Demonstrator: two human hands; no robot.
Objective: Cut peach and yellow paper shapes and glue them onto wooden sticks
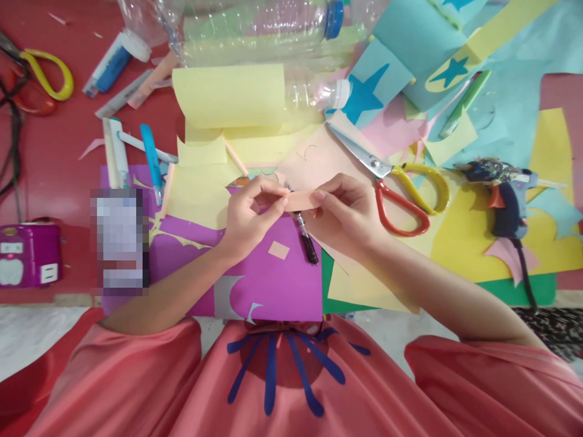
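Note:
Between my two hands, a small peach paper strip is stretched out level. My left hand pinches its left end with thumb and fingers. At the other end, my right hand is closed on the paper with its thumb on top. Below the strip a black pen lies on a purple paper sheet, its upper part hidden by the strip. A small peach paper square rests just left of the pen. Scissors with red and yellow handles lie beyond my right hand, blades partly apart.
A hot glue gun with a trailing cord lies at the right on yellow paper. Clear plastic bottles and a rolled yellow sheet are at the back. A blurred phone, a blue cutter and a purple box are at left.

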